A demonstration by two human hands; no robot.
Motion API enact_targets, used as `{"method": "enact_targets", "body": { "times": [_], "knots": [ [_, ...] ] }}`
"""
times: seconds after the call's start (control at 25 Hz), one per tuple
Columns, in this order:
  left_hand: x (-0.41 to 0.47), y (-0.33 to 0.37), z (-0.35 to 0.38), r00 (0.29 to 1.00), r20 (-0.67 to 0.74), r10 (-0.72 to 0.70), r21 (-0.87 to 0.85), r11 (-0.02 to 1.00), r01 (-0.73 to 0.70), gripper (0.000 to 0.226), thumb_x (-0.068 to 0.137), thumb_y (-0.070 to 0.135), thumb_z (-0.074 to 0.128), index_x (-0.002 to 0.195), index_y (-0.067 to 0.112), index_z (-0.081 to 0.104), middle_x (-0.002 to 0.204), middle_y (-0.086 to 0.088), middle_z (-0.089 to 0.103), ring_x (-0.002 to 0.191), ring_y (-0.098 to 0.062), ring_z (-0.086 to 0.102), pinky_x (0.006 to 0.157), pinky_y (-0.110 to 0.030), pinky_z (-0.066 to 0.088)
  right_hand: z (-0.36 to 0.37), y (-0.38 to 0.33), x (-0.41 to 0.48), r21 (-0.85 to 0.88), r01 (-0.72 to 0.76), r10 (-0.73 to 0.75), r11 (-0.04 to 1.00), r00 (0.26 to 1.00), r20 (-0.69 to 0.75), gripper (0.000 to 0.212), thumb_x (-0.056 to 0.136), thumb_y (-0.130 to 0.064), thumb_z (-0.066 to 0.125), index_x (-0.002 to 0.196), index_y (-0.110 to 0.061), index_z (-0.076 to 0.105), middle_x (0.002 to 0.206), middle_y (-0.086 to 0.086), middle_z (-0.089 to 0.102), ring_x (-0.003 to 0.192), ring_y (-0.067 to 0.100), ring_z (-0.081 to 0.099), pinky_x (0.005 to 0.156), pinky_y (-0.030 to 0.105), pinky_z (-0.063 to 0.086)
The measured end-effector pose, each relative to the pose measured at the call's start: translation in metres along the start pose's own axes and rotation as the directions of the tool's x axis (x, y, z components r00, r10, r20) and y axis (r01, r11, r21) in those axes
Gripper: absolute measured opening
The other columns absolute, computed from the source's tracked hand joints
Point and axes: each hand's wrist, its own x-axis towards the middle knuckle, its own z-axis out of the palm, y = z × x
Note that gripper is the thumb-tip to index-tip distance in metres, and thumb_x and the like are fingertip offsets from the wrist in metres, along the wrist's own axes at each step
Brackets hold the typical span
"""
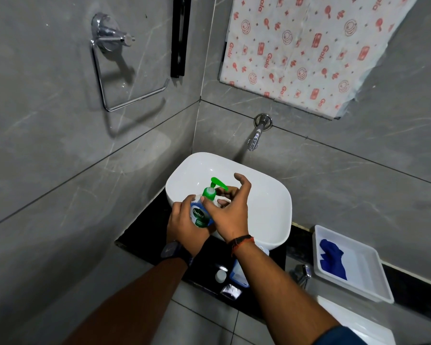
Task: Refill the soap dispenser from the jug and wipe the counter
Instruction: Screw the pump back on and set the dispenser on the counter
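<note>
My left hand (184, 224) grips the body of the soap dispenser (200, 215), a clear bottle with a blue-and-green Dettol label, tilted over the white basin (271, 207). My right hand (228, 212) pinches the collar of its green pump (210, 191) with thumb and fingers; the nozzle points right. On the black counter (144, 235) below my right wrist stands the jug (238, 273), mostly hidden by my arm, with a small white cap (220, 276) beside it. A blue cloth (332, 258) lies in a white tray (373, 282) at the right.
A chrome tap (255, 136) juts from the grey wall above the basin. A towel ring (125, 70) hangs on the left wall. A patterned sheet (306, 51) covers the mirror area. A small foil packet (230, 292) lies at the counter's front edge.
</note>
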Motion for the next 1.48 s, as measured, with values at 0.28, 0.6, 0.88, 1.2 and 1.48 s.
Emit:
{"method": "enact_targets", "body": {
  "times": [0.28,0.6,0.88,1.2,1.48],
  "knots": [
    [0.000,-0.024,0.012,0.998,0.029,-0.063,0.021,0.998,0.063,0.065,0.053,0.060,0.062,0.114,0.042,0.048,0.094,0.021,0.043,0.075,-0.003,0.055,0.056,-0.009,0.037,-0.003,-0.001,0.004,-0.052,0.055,-0.052,0.997,0.997,0.055,0.058,0.072,-0.014,0.079,0.120,-0.028,0.051,0.100,-0.008,0.063,0.095,0.005,0.060,0.087,0.040,0.053],
    [0.002,-0.033,0.020,0.995,0.022,-0.098,-0.004,0.995,0.098,0.051,0.066,0.071,0.050,0.112,0.047,0.050,0.093,0.025,0.041,0.075,-0.002,0.053,0.057,-0.004,0.036,-0.006,-0.005,0.009,0.014,0.106,-0.107,0.994,0.987,0.122,0.065,0.071,-0.018,0.083,0.125,-0.034,0.050,0.098,-0.007,0.067,0.096,0.008,0.062,0.085,0.026,0.053],
    [0.011,-0.038,-0.001,0.995,0.095,-0.001,0.033,0.999,-0.002,0.085,0.043,0.056,0.080,0.117,0.027,0.051,0.096,0.005,0.056,0.077,-0.008,0.059,0.061,-0.014,0.042,-0.009,-0.007,0.031,-0.047,0.290,-0.258,0.956,0.905,0.339,0.028,0.075,-0.007,0.077,0.102,-0.015,0.074,0.101,-0.002,0.069,0.095,0.013,0.065,0.086,0.027,0.054],
    [0.028,-0.060,-0.022,0.927,0.344,-0.148,0.166,0.981,0.095,0.060,0.055,0.044,0.078,0.104,0.017,0.056,0.093,-0.001,0.060,0.083,-0.014,0.059,0.066,-0.025,0.050,0.031,-0.004,0.033,-0.369,0.521,-0.311,0.769,0.811,0.496,0.033,0.080,-0.014,0.075,0.112,-0.014,0.070,0.099,0.011,0.068,0.093,0.022,0.063,0.087,0.032,0.050],
    [0.039,-0.077,-0.032,0.920,0.368,-0.139,0.093,0.989,0.112,0.071,0.048,0.034,0.089,0.109,0.015,0.057,0.103,-0.005,0.060,0.090,-0.021,0.058,0.077,-0.033,0.052,0.039,-0.019,0.068,-0.446,0.619,-0.078,0.647,0.635,0.769,0.037,0.081,-0.026,0.072,0.116,-0.016,0.068,0.105,0.015,0.066,0.098,0.029,0.060,0.088,0.036,0.045]
  ]
}}
